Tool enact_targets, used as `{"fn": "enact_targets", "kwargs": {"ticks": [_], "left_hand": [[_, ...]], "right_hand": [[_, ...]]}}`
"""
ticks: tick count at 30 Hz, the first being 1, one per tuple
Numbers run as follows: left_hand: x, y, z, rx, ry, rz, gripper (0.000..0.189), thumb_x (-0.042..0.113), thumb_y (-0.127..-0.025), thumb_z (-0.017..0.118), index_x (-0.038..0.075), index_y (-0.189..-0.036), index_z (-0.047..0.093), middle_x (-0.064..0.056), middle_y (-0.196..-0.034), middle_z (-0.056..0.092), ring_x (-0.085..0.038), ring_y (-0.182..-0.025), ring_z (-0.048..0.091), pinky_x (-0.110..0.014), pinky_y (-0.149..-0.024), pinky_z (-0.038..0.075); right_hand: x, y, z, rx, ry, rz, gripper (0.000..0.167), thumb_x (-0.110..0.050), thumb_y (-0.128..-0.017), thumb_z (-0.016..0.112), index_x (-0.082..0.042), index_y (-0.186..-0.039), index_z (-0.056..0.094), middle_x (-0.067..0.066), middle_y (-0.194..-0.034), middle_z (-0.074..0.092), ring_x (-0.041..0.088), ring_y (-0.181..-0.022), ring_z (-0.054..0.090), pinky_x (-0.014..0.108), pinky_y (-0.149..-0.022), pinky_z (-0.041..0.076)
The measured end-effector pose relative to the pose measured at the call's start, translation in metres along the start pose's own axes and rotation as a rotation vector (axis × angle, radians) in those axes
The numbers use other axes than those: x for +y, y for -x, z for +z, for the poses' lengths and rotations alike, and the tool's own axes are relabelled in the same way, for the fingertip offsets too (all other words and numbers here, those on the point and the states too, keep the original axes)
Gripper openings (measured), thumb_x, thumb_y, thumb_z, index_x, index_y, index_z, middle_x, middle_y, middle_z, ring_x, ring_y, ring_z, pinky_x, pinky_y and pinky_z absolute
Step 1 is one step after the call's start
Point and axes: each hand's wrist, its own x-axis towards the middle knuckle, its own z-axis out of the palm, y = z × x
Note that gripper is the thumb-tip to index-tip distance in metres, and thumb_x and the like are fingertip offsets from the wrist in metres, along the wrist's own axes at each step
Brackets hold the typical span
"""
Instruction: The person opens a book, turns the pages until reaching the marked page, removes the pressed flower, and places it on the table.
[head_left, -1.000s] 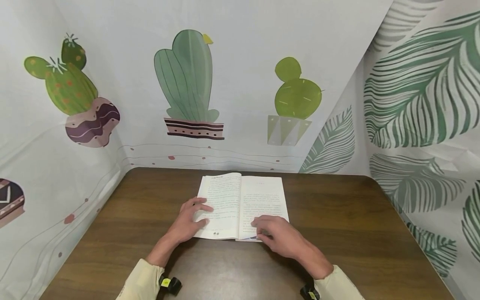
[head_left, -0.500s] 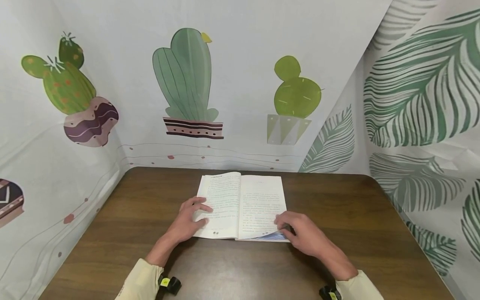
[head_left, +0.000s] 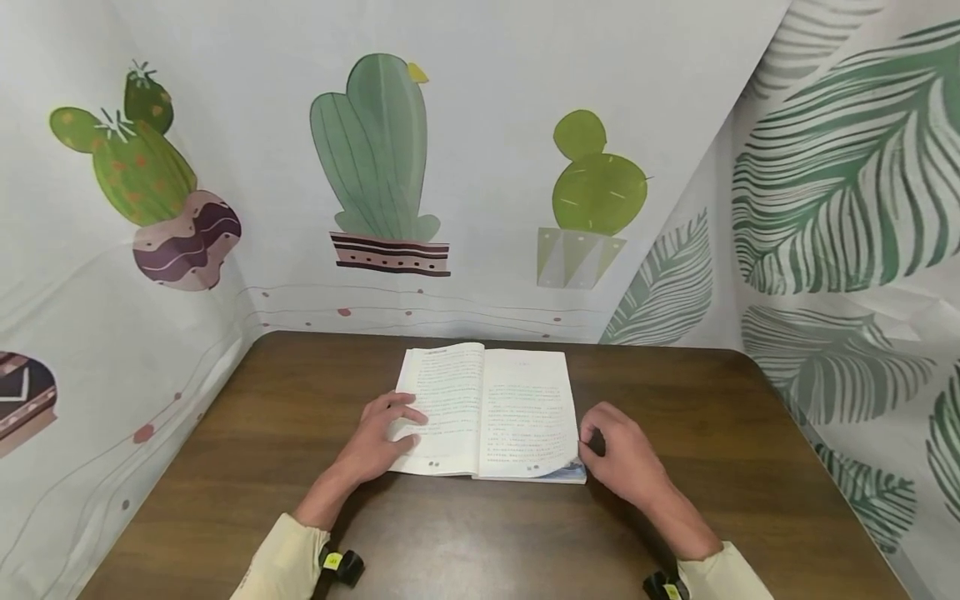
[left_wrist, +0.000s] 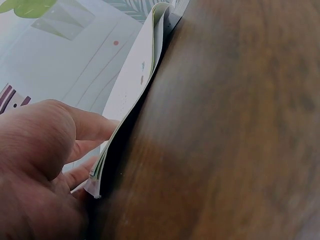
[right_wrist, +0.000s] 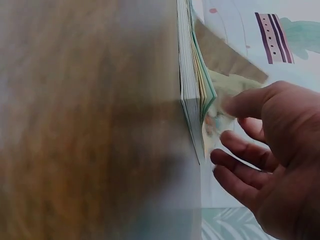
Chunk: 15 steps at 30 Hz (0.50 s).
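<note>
An open book [head_left: 448,375] of printed text lies near the table's far edge. On its left page rests my left hand [head_left: 375,443], fingers spread and thumb near the bottom edge. The left wrist view shows the thumb [left_wrist: 97,125] on the page, beside the book's bowed lower edge. My right hand [head_left: 626,458] is at the book's right edge, thumb and index finger pinching the side of the top right page [head_left: 525,417]. That page's lower corner is lifted, baring a bluish picture [head_left: 566,472] beneath. In the right wrist view, the other fingers [right_wrist: 247,150] are loosely bent.
The brown wooden table [head_left: 712,433] extends on both sides of the book. Behind it hangs a white cloth [head_left: 487,167] printed with cacti, and leaf-patterned cloth [head_left: 840,183] covers the right side. A black camera strap [head_left: 341,567] is on the left wrist.
My right hand has moved right, from over the right page to its outer edge. The page's lower corner has risen, showing more of the bluish picture. The left hand stays in place.
</note>
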Motion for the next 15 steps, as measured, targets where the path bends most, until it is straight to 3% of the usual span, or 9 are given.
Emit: {"fn": "enact_targets", "kwargs": {"ticks": [3,7,10,15], "left_hand": [[0.0,-0.002,0.0,-0.011,0.004,0.004,0.022,0.005,-0.094,0.078,0.021,-0.109,0.078,-0.008,-0.155,0.051,-0.038,-0.154,0.027,-0.064,-0.12,0.027],[0.0,-0.003,0.001,-0.009,0.007,0.005,0.021,0.005,-0.094,0.077,0.021,-0.108,0.078,-0.008,-0.154,0.051,-0.039,-0.154,0.026,-0.064,-0.12,0.026],[-0.001,-0.002,0.001,-0.002,-0.001,0.003,0.021,0.005,-0.094,0.078,0.021,-0.107,0.078,-0.009,-0.154,0.052,-0.039,-0.154,0.027,-0.065,-0.12,0.027],[-0.004,-0.002,0.001,0.002,0.003,-0.002,0.017,0.008,-0.097,0.075,0.019,-0.11,0.077,-0.009,-0.154,0.052,-0.039,-0.154,0.027,-0.063,-0.121,0.025]], "right_hand": [[-0.001,-0.001,0.001,0.007,-0.021,0.022,0.029,0.0,-0.082,0.086,-0.019,-0.079,0.064,-0.007,-0.088,0.061,0.014,-0.082,0.057,0.034,-0.074,0.051],[-0.008,-0.004,0.007,-0.02,-0.082,-0.008,0.015,-0.005,-0.088,0.083,-0.012,-0.099,0.078,-0.001,-0.102,0.073,0.015,-0.094,0.067,0.042,-0.084,0.056],[-0.016,-0.007,0.014,-0.059,-0.119,-0.058,0.03,-0.004,-0.091,0.08,-0.007,-0.12,0.076,0.006,-0.12,0.074,0.019,-0.11,0.07,0.047,-0.092,0.057],[-0.033,-0.013,0.027,-0.139,-0.189,-0.102,0.041,-0.005,-0.092,0.078,-0.011,-0.132,0.068,0.003,-0.131,0.07,0.015,-0.119,0.065,0.045,-0.097,0.055]]}}
